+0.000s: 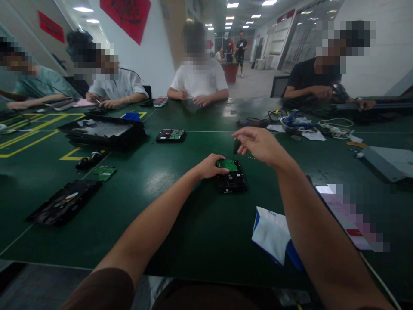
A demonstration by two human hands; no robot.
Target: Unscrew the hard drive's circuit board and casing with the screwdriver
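A black hard drive with a green circuit board on its upper face lies on the green table in front of me. My left hand grips the drive's left side, thumb across the top near the board. Above its far right corner, my right hand is closed around the dark handle of a screwdriver. The screwdriver stands nearly upright, with its tip down at the board's edge. Whether the tip sits in a screw is too small to tell. A few tiny bright bits, perhaps screws, lie just right of the drive.
Another hard drive lies farther back. At left are a black tray, a loose circuit board and a dark drive casing. A white-and-blue packet and a phone-like screen lie right. Cables clutter the back right. Several people sit opposite.
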